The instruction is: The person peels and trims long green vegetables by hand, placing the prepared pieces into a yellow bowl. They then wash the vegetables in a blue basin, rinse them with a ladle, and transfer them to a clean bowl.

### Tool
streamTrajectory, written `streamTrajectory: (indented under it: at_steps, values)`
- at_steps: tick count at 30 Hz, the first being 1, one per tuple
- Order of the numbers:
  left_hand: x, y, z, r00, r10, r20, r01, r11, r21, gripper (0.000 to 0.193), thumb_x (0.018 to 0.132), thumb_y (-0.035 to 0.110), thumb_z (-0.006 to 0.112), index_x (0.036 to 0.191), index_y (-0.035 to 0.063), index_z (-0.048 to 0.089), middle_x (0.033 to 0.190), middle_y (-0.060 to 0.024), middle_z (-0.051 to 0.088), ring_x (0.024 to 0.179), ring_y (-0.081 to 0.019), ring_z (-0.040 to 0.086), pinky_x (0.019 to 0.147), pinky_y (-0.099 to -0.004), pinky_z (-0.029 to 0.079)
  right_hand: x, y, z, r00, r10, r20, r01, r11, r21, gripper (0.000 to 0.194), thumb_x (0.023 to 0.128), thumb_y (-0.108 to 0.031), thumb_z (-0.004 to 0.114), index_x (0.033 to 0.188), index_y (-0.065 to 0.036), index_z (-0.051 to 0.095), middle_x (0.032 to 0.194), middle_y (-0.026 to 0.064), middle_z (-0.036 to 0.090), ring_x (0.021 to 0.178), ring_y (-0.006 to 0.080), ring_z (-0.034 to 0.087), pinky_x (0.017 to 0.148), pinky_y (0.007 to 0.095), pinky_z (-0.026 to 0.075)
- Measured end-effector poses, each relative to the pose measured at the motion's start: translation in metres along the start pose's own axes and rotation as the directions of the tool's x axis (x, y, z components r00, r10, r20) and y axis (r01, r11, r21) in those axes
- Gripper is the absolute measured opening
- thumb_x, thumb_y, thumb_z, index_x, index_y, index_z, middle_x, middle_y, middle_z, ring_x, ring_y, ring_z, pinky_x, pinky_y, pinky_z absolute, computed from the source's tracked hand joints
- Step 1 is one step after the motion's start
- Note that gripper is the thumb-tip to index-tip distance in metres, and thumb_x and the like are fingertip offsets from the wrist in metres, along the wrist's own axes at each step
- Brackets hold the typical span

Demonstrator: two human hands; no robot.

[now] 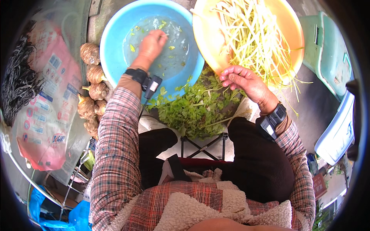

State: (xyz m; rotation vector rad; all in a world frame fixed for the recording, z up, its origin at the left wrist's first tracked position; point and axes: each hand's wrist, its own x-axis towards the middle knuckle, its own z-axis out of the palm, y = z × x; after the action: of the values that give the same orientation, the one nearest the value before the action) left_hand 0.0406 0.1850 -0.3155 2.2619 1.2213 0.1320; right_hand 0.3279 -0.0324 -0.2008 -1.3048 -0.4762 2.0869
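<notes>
My left hand [152, 45] is over the water in a light-blue plastic basin [112, 49], its fingers bent down; whether they pinch something cannot be made out. Small leaf scraps [132, 48] float around it. My right hand [245, 83] hovers by the near edge of an orange-yellow plastic basin [206, 37], fingers loosely curled and apart, with nothing visible in them. Pale green trimmed stalks [251, 34], apparently celery, fill that basin, and some hang over its rim. A heap of leafy celery tops [190, 111] lies on the ground between my feet, below both basins.
Several taro corms [89, 54] lie left of the blue basin. Further left, a pink printed plastic bag [46, 115] lies near dark dried strands [18, 78]. At right stand a green plastic bin [332, 55] and a pale blue container [336, 132]. Folding-stool legs [203, 148] show beneath me.
</notes>
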Motion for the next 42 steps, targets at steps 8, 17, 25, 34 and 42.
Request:
streamTrajectory:
  at_steps: [8, 17, 25, 34, 42]
  values:
    - [-0.070, 0.049, 0.031, 0.950, 0.087, 0.301, -0.130, 0.984, 0.124, 0.014, 0.086, 0.020, 0.059, 0.096, 0.0115, 0.056, 0.093, -0.0145, 0.063, 0.082, -0.0377, 0.060, 0.076, -0.0426, 0.049, 0.000, 0.003, 0.004, 1.000, 0.014, -0.025, -0.013, 1.000, 0.024, 0.023, 0.096, -0.020, 0.052, 0.113, -0.006, 0.059, 0.104, 0.0020, 0.065, 0.092, 0.0099, 0.059, 0.078, 0.0234, 0.046]
    - [-0.048, 0.013, 0.014, 0.980, -0.164, 0.114, 0.168, 0.985, -0.032, 0.014, 0.087, 0.019, 0.058, 0.099, 0.0111, 0.058, 0.094, -0.0168, 0.062, 0.087, -0.0388, 0.060, 0.077, -0.0455, 0.048, 0.000, 0.008, 0.010, 0.999, -0.035, 0.038, 0.035, 0.999, -0.001, 0.022, 0.096, -0.021, 0.051, 0.113, -0.008, 0.059, 0.105, 0.0011, 0.064, 0.092, 0.0097, 0.059, 0.078, 0.0235, 0.045]
    - [0.014, -0.032, 0.014, 0.875, -0.484, -0.008, 0.444, 0.811, -0.381, 0.023, 0.089, 0.022, 0.062, 0.106, 0.0063, 0.061, 0.073, -0.0068, 0.066, 0.066, -0.0200, 0.064, 0.061, -0.0332, 0.052, -0.002, 0.005, 0.006, 1.000, 0.011, -0.006, -0.011, 1.000, 0.017, 0.024, 0.095, -0.022, 0.053, 0.112, -0.006, 0.059, 0.105, 0.0012, 0.064, 0.091, 0.0099, 0.059, 0.077, 0.0234, 0.045]
    - [0.052, -0.044, 0.022, 0.918, -0.394, -0.053, 0.359, 0.879, -0.314, 0.038, 0.085, 0.032, 0.063, 0.115, 0.0079, 0.062, 0.101, -0.0154, 0.067, 0.092, -0.0267, 0.064, 0.083, -0.0357, 0.050, 0.000, 0.003, 0.002, 1.000, 0.008, 0.026, -0.008, 1.000, 0.024, 0.021, 0.097, -0.020, 0.051, 0.112, -0.007, 0.058, 0.106, 0.0025, 0.064, 0.091, 0.0113, 0.060, 0.078, 0.0238, 0.046]
    - [-0.005, 0.046, 0.055, 0.892, -0.181, 0.413, 0.398, 0.749, -0.530, 0.022, 0.088, 0.014, 0.063, 0.108, 0.0050, 0.061, 0.094, -0.0056, 0.063, 0.079, -0.0135, 0.061, 0.067, -0.0278, 0.052, 0.000, 0.004, 0.002, 1.000, -0.002, 0.023, 0.001, 1.000, 0.011, 0.023, 0.096, -0.021, 0.053, 0.112, -0.007, 0.060, 0.105, 0.0014, 0.064, 0.091, 0.0100, 0.060, 0.078, 0.0241, 0.045]
